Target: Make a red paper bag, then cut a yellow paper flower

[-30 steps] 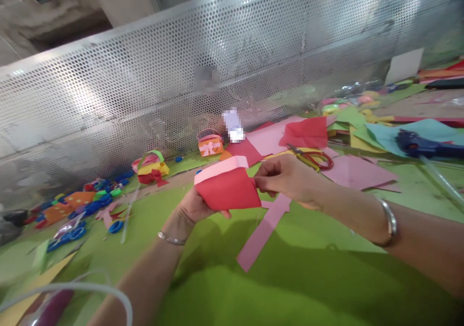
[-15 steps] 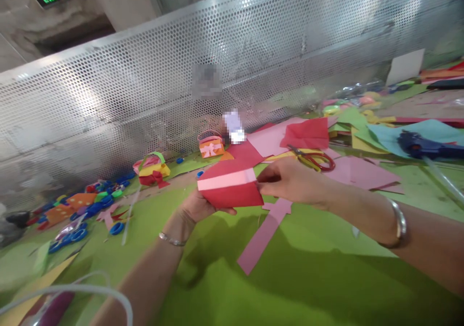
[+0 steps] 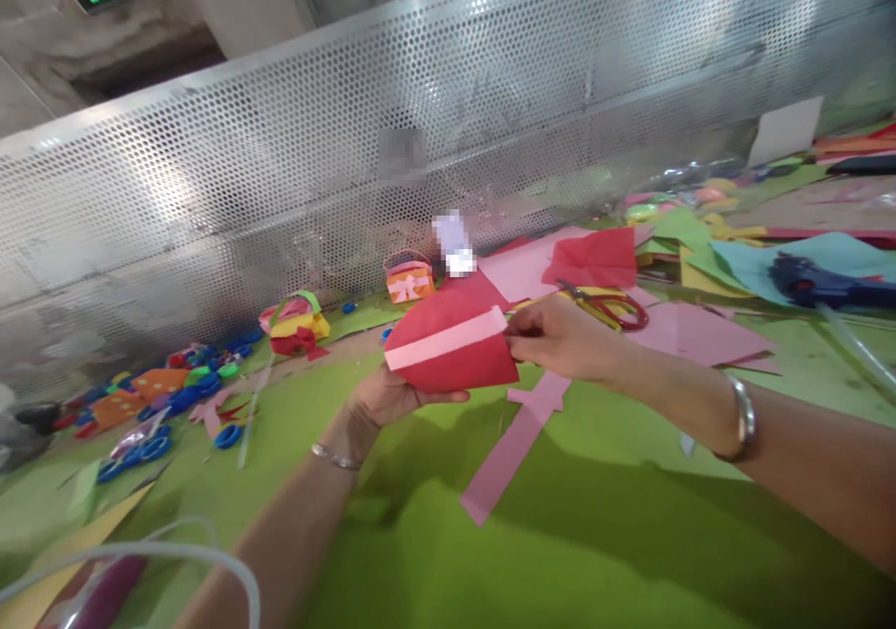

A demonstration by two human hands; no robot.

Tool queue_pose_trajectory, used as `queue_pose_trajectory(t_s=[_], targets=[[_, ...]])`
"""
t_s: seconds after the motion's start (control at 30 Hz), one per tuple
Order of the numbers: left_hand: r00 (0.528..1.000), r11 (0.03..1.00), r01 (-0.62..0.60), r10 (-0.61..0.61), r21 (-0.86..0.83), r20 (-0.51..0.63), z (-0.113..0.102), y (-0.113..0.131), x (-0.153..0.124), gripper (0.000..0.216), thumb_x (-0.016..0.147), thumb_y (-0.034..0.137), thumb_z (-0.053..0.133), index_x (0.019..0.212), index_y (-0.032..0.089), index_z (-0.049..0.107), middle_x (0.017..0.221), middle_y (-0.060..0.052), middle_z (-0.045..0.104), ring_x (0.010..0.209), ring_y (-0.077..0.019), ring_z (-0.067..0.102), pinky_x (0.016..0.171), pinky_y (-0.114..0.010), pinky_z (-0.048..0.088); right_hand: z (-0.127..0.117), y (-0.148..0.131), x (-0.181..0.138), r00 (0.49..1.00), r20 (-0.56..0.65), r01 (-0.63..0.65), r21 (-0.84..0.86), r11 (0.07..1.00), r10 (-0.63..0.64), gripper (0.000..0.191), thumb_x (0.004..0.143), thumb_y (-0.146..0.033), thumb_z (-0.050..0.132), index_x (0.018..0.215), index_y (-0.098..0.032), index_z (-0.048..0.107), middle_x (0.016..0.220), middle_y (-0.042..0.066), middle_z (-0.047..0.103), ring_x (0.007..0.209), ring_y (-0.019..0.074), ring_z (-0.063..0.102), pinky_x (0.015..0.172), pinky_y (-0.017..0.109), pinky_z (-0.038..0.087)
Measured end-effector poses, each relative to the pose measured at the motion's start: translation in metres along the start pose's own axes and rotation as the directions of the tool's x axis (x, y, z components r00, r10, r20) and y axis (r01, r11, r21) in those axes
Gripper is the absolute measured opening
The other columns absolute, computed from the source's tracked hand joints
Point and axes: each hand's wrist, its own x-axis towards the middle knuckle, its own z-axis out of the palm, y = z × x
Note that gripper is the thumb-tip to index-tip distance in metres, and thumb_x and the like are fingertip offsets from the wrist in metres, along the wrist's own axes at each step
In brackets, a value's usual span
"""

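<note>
A red folded paper piece (image 3: 458, 368) with a rounded top edge is held above the green table, tilted towards me. A pale pink paper strip (image 3: 448, 338) lies across its front. My left hand (image 3: 385, 391) grips the red paper from below at its left side, with the fingers partly hidden behind it. At the right edge, the fingertips of my right hand (image 3: 553, 330) pinch the paper close to the strip's end. Below, a pink paper cutout with a long tail (image 3: 511, 452) lies flat on the table. Scissors with red and yellow handles (image 3: 616, 310) rest behind my right hand.
Small paper baskets (image 3: 298, 326) stand at the back left, beside blue scissors (image 3: 136, 452) and scattered craft bits. Coloured sheets (image 3: 592, 258) lie at the back right, near a dark blue glue gun (image 3: 826, 279). A perforated metal panel (image 3: 280, 172) borders the table.
The red paper has tipped so that more of its rounded upper part shows, and the pink strip slants more. My right hand has moved slightly right and up with the edge.
</note>
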Motion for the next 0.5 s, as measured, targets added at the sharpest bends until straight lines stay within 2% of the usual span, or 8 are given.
queue_pose_trajectory(t_s=[0.13,0.27,0.5], targets=[[1.000,1.000,0.024,-0.024,0.008,-0.021,-0.004,-0.001,0.004,0.035,0.077,0.027,0.066,0.111,0.019,0.060,0.094,-0.009,0.072,0.088,-0.0265,0.067,0.082,-0.045,0.053,-0.003,0.005,0.002,0.996,0.093,-0.012,0.097,0.995,0.003,0.016,0.065,-0.021,0.058,0.049,-0.020,0.058,0.047,-0.003,0.046,0.046,0.0101,0.038,0.046,0.026,0.026],[0.999,1.000,0.013,-0.012,0.008,-0.044,-0.006,-0.005,0.006,0.029,0.079,0.023,0.063,0.108,0.019,0.062,0.096,-0.009,0.072,0.089,-0.0269,0.067,0.082,-0.048,0.052,-0.006,0.008,0.004,0.987,0.158,-0.014,0.197,0.980,-0.018,0.006,0.063,-0.023,0.063,0.061,-0.020,0.068,0.055,-0.002,0.056,0.051,0.0109,0.045,0.048,0.025,0.033],[0.996,0.999,0.015,-0.012,0.044,-0.085,0.000,-0.010,0.009,0.032,0.077,0.016,0.064,0.109,0.019,0.063,0.097,-0.009,0.072,0.095,-0.0292,0.065,0.087,-0.053,0.050,-0.006,0.013,0.006,0.993,0.117,-0.044,0.257,0.966,0.014,0.007,0.054,-0.012,0.068,0.056,-0.018,0.068,0.056,-0.001,0.063,0.062,0.0164,0.057,0.056,0.026,0.043]])
